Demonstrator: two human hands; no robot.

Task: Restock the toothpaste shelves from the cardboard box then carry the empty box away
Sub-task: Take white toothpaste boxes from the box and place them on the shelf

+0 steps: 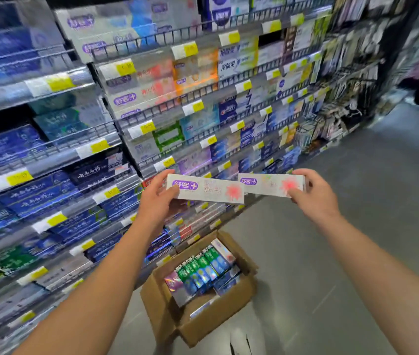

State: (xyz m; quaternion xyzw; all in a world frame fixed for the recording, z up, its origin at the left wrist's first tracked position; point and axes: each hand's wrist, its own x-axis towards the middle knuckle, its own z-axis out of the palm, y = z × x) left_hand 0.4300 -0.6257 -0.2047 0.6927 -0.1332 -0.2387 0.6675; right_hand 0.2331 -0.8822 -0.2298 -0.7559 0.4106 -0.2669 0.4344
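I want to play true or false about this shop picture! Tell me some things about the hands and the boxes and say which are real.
1. Each hand holds one toothpaste box. True: the left hand grips the left toothpaste box, and the right hand grips the right toothpaste box.
2. The cardboard box is empty. False: many packs still fill it.
3. The cardboard box stands on the floor beside the shelves. True.
4. The two held boxes are green. False: they are white with a purple logo and a red burst.
5. The cardboard box's flaps are closed. False: they are open.
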